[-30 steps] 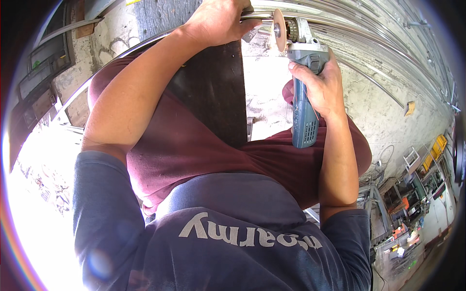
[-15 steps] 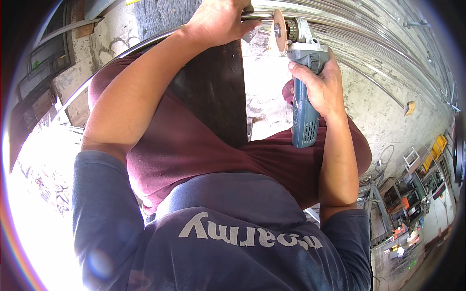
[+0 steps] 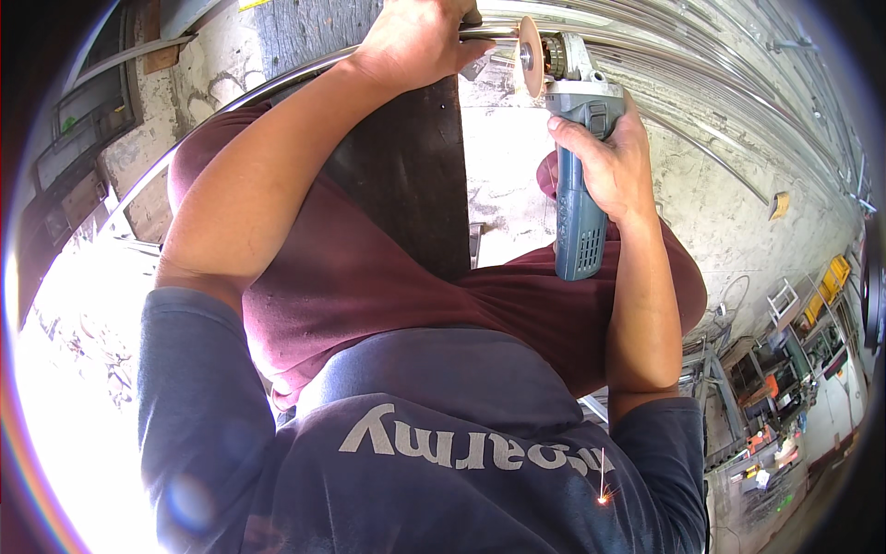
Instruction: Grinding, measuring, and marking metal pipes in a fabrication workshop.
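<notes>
My right hand point(image 3: 609, 162) is wrapped round the body of a blue angle grinder point(image 3: 580, 222), thumb along its near left side. The grinder's thin, tan cutting disc point(image 3: 531, 57) stands on edge against a shiny metal tube point(image 3: 498, 31) at the top of the view. Faint sparks show below the disc. To the left of the disc, my left hand point(image 3: 420, 37) is closed around the tube, its fingertips partly hidden. The tube runs on leftward, bending along the picture's rim past my knee.
Several long metal tubes point(image 3: 729, 69) lie at the upper right on the pale concrete floor point(image 3: 711, 194). A dark board point(image 3: 406, 175) lies between my legs. A weathered plank point(image 3: 305, 32) is beyond my left forearm. Tools and a yellow object point(image 3: 828, 286) clutter the far right.
A bright spark now shows in front of my shirt at the lower right. Both hands, the tube and the grinder stay almost where they were.
</notes>
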A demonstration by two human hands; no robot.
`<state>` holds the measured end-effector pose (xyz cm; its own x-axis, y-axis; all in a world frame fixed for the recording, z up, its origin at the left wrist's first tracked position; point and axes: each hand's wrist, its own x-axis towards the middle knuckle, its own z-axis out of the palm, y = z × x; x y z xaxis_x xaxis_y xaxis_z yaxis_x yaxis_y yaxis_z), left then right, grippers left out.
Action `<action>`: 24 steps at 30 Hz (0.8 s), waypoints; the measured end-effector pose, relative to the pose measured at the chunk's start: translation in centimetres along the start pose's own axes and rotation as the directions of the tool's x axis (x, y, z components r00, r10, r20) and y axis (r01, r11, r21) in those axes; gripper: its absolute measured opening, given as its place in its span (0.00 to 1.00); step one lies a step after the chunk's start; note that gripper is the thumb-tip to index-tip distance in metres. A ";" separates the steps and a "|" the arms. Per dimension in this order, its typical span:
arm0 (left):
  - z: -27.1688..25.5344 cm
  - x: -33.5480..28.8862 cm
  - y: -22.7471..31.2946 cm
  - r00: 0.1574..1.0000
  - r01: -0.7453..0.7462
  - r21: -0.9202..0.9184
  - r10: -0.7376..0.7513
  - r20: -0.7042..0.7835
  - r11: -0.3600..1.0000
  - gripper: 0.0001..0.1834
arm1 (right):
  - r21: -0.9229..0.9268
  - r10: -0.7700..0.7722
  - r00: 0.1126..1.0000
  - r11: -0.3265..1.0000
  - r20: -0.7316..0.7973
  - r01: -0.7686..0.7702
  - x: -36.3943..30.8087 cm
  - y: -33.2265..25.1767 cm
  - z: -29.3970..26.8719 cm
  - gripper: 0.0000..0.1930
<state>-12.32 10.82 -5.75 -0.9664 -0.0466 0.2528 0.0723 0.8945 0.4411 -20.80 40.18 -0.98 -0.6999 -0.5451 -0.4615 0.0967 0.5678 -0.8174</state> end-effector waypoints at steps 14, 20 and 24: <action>-0.1 0.2 0.1 0.946 0.145 -0.056 -0.121 0.300 0.988 0.17 | 0.212 0.050 0.998 0.976 0.029 -0.055 -0.8 -0.5 -0.1 0.29; -0.2 0.3 0.2 0.940 0.149 -0.041 -0.129 0.315 0.988 0.19 | 0.135 0.035 0.999 0.990 0.036 -0.040 -0.7 -0.5 -0.1 0.30; -0.2 0.3 0.2 0.933 0.168 -0.031 -0.149 0.329 0.985 0.19 | 0.120 0.036 0.999 0.992 0.035 -0.040 -0.8 -0.4 -0.1 0.31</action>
<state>-12.59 10.93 -5.42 -0.9931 -0.0300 -0.1130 -0.0833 0.8598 0.5039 -20.35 40.39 -0.24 -0.6712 -0.5454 -0.5021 0.2087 0.5109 -0.8339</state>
